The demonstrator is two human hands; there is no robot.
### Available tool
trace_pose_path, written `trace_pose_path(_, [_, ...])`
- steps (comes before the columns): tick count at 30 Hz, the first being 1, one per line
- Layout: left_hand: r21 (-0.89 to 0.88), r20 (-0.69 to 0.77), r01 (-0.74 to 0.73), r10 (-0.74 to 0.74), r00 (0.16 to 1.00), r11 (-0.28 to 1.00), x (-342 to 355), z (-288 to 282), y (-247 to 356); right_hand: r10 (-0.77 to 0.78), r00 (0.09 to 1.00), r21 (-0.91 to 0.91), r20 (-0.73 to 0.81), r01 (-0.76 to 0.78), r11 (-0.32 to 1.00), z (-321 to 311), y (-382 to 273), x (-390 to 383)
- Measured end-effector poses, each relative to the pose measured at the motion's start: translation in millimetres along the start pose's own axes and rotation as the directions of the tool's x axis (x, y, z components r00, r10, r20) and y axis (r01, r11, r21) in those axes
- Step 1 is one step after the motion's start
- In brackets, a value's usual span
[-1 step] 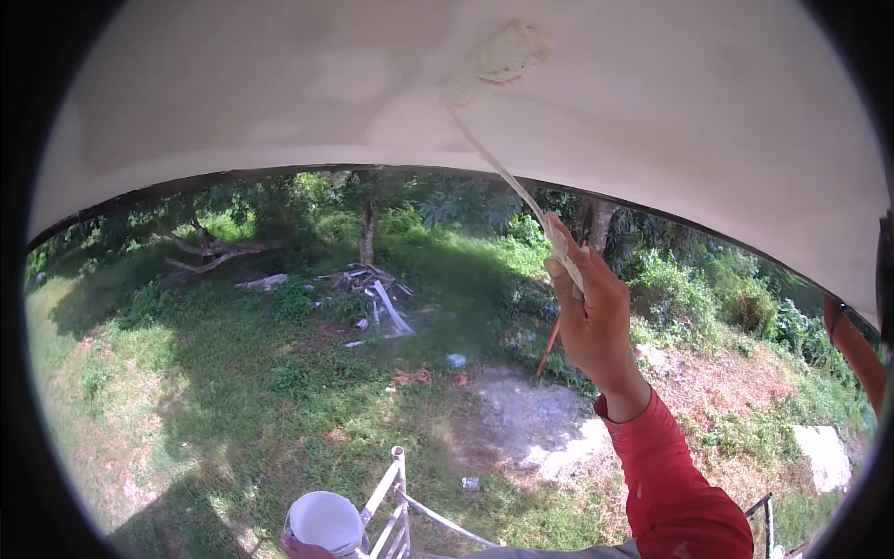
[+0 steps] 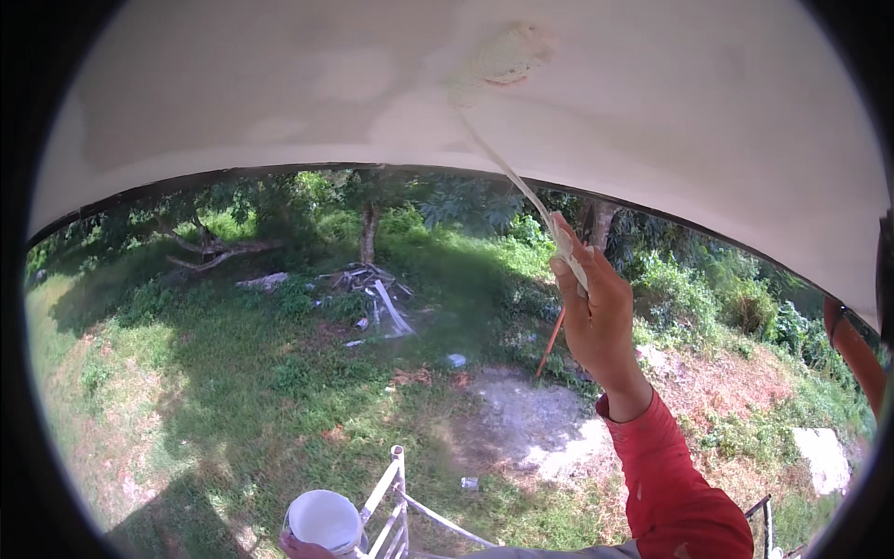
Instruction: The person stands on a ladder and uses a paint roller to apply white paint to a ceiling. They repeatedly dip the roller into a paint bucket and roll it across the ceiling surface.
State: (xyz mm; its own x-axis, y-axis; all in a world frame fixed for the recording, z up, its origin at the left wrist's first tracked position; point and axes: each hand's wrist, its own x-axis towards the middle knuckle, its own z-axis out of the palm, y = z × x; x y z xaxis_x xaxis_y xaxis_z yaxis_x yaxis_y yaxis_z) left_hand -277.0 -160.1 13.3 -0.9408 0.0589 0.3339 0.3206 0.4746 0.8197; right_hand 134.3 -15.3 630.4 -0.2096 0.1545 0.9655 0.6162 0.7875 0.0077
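Observation:
Above me, my right hand point(image 2: 601, 303), in a red sleeve, grips a putty knife point(image 2: 524, 191) seen nearly edge-on and coated in pale filler. Its far edge meets the pale ceiling panel point(image 2: 233, 102) just below a rough, cream-coloured filler patch point(image 2: 507, 61) with a few reddish-brown spots. Low at the left, the fingers of my left hand point(image 2: 304, 550) close on the side of a white bucket point(image 2: 326, 522). Only part of that hand shows, and the bucket's contents look white.
A white metal scaffold frame point(image 2: 398, 494) rises beside the bucket. At the far right another person's arm point(image 2: 857, 359) reaches upward. Well below lies grassy ground point(image 2: 233, 373) with a debris pile point(image 2: 368, 284) and trees point(image 2: 368, 228) behind.
My right hand and the putty knife have shifted slightly to the right. The filler patch looks a little smoother near the blade. My left hand and the bucket have hardly moved.

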Motion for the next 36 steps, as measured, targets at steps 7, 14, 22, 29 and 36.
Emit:
trace_pose_path(7, [0.026, 0.013, -0.022, 0.022, 1.0, 0.999, -8, -12, 7, -0.073, 0.995, 0.034, -0.06, 0.075, 0.997, 11, -1, 9])
trace_pose_path(14, [-0.166, -0.032, 0.178, -0.186, 0.982, 0.97, -11, -25, 37, -0.124, 0.992, 0.04, -0.01, 0.124, 0.991, 8, -11, 11])
trace_pose_path(22, [-0.032, -0.015, 0.067, -0.068, 0.998, 0.997, -10, -22, 29, -0.147, 0.986, 0.045, -0.073, 0.15, 0.988, -12, -24, 11])
trace_pose_path(29, [0.024, -0.017, 0.027, -0.027, 0.999, 0.999, -6, -14, 13, -0.123, 0.992, -0.001, -0.035, 0.123, 0.992, -19, -34, 13])
trace_pose_path(36, [0.01, -0.025, 0.033, -0.033, 0.999, 0.999, -2, -18, 9, -0.14, 0.989, 0.033, -0.046, 0.142, 0.989, -27, -42, 13])
